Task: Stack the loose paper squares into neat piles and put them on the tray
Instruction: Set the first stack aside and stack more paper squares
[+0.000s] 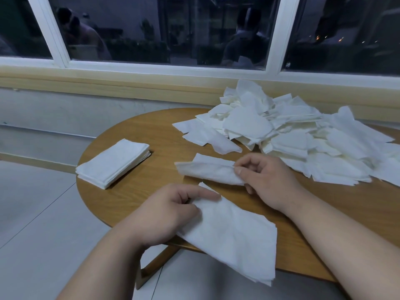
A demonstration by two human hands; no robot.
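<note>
Single paper square (207,171), curled, being pinched at right end by right hand (266,180), fingers closed on it, at table centre. Small near stack (233,237) being pressed at left edge by left hand (171,213), fingers bent around it, stack overhanging near table edge. Neat pile (113,163) lying at left of wooden table (155,131). Loose heap (292,135) spread far right, below window sill (129,81).

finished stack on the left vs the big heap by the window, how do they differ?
The finished stack is squared up, edges aligned; the heap is a jumble, sheets pointing every way. The stack is compact; the heap sprawls much wider. The stack sits far left of both hands; the heap is beyond the right hand. Both are white paper squares on the wooden table.
</note>
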